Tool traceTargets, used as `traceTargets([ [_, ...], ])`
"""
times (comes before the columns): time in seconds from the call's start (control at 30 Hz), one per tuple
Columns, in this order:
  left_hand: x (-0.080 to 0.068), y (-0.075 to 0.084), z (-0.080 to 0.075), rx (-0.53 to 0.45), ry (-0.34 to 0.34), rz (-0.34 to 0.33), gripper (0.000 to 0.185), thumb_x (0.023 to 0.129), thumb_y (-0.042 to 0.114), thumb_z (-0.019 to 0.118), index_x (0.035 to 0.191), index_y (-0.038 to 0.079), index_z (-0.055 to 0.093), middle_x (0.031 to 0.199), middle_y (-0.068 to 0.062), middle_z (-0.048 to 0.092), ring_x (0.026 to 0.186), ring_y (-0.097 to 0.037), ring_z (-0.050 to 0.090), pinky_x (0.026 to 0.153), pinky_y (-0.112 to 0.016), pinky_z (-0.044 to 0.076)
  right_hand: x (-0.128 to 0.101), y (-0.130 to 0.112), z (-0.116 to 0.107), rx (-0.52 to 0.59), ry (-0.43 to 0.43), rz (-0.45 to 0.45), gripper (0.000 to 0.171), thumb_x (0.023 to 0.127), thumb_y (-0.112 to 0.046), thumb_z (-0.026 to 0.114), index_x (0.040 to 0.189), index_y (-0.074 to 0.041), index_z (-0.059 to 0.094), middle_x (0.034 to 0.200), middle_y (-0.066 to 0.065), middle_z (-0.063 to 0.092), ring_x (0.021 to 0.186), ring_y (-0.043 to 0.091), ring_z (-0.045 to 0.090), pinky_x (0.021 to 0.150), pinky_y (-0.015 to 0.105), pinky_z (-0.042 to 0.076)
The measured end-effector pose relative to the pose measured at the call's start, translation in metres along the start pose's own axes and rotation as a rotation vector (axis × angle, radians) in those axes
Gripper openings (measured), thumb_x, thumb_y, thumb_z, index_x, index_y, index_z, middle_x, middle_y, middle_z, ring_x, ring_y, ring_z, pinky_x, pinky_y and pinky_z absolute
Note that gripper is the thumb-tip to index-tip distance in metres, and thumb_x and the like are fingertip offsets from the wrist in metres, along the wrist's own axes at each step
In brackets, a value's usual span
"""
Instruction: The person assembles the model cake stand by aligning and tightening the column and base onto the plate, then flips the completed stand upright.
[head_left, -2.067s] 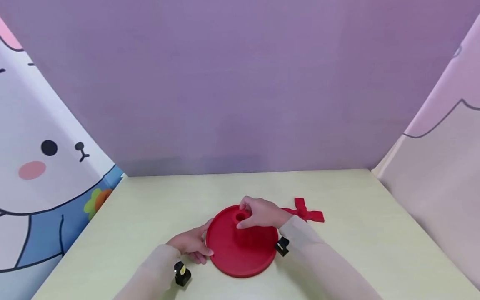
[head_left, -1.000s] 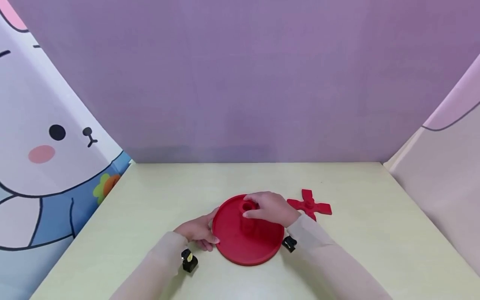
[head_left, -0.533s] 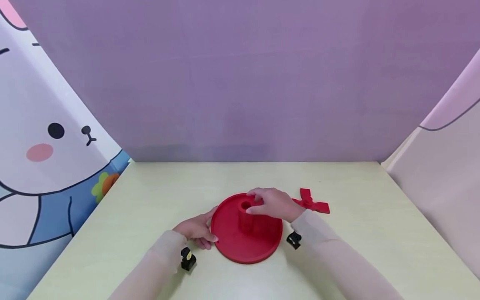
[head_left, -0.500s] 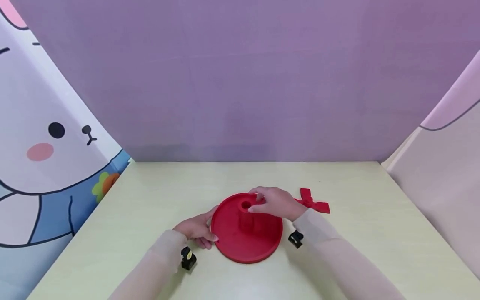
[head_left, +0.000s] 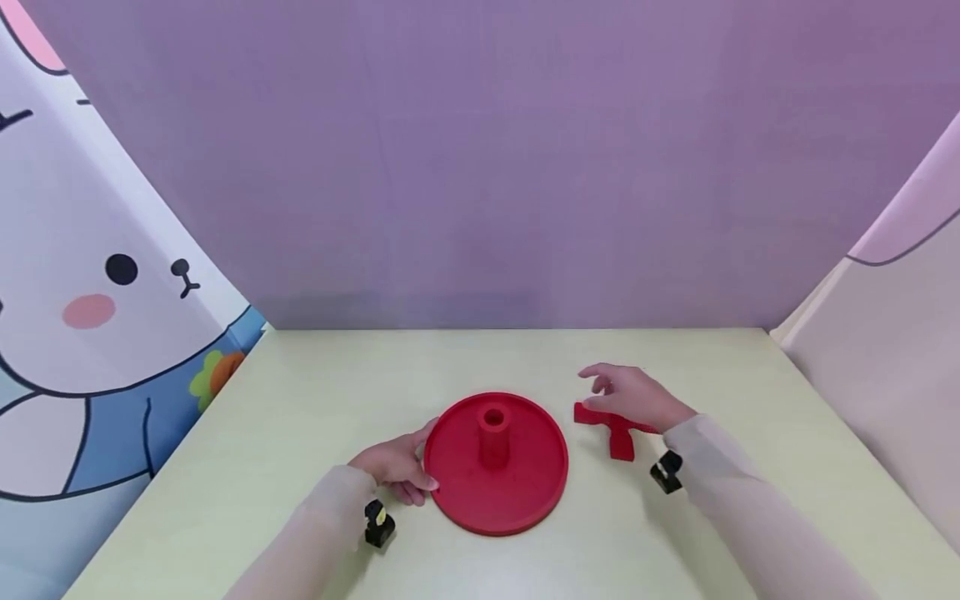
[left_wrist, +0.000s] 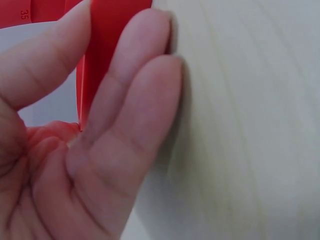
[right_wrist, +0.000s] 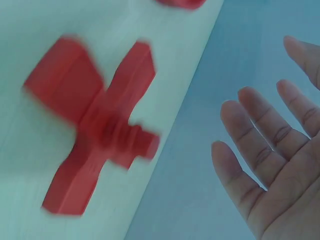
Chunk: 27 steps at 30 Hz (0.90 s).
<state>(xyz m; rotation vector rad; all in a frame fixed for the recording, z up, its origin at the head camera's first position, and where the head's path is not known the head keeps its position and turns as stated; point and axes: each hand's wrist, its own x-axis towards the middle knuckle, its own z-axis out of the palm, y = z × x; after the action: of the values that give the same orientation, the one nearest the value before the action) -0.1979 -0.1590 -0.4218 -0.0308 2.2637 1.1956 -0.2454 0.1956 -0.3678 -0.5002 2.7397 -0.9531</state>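
Observation:
A red round plate (head_left: pixel 525 496) with a raised rim lies on the table, and a hollow upright post (head_left: pixel 494 442) stands at its middle. My left hand (head_left: pixel 397 469) holds the plate's left edge, thumb at the rim; the left wrist view shows the red edge between thumb and fingers. Over a red cross-shaped piece (head_left: pixel 622 446), right of the plate, hovers my right hand (head_left: pixel 633 395), partly covering it. Seen from the right wrist, this piece has flat arms and a short ridged stub (right_wrist: pixel 142 142); the right fingers (right_wrist: pixel 252 142) are spread loosely, apart from it.
The pale table (head_left: pixel 360 367) meets a purple wall (head_left: pixel 480 167) at the back. A cartoon-printed panel (head_left: pixel 150 350) rises on the left and a pale panel (head_left: pixel 885 358) on the right. Small black devices (head_left: pixel 666 472) sit on both wrists.
My right hand has left the post's top and moved right, over the cross-shaped piece. The left hand stays at the plate's edge. The view has shifted slightly.

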Motion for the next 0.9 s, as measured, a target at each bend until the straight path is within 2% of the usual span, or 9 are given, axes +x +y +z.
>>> traceTargets([
  [0.2,0.000,-0.002,0.004,-0.012,-0.006,0.019,0.100,0.079,0.004,0.076,0.155,0.018,0.012,0.069,-0.012,0.066,0.054,-0.020,0.064,0.059,-0.035,0.058,-0.009,0.030,-0.013,-0.025,-0.015,0.034,0.051,0.085,-0.011,0.070,0.131,0.003,0.051,0.110,0.021,0.059,0.097,0.033,0.057,0.081,0.045,0.054],
  [0.43,0.003,-0.002,0.002,-0.001,0.006,-0.005,0.100,0.079,0.007,0.077,0.155,0.019,0.013,0.070,-0.012,0.066,0.055,-0.020,0.064,0.060,-0.034,0.058,-0.011,0.059,-0.021,-0.008,-0.021,0.043,0.048,0.086,-0.008,0.068,0.128,0.007,0.052,0.110,0.023,0.057,0.098,0.036,0.057,0.079,0.046,0.053],
  [0.9,0.000,0.000,0.001,-0.014,-0.004,0.026,0.098,0.080,0.004,0.076,0.155,0.019,0.014,0.070,-0.012,0.066,0.055,-0.020,0.064,0.060,-0.035,0.058,-0.007,0.086,-0.016,-0.025,-0.084,0.114,0.045,0.084,-0.004,0.068,0.124,0.008,0.054,0.108,0.023,0.054,0.098,0.036,0.052,0.077,0.042,0.053],
])
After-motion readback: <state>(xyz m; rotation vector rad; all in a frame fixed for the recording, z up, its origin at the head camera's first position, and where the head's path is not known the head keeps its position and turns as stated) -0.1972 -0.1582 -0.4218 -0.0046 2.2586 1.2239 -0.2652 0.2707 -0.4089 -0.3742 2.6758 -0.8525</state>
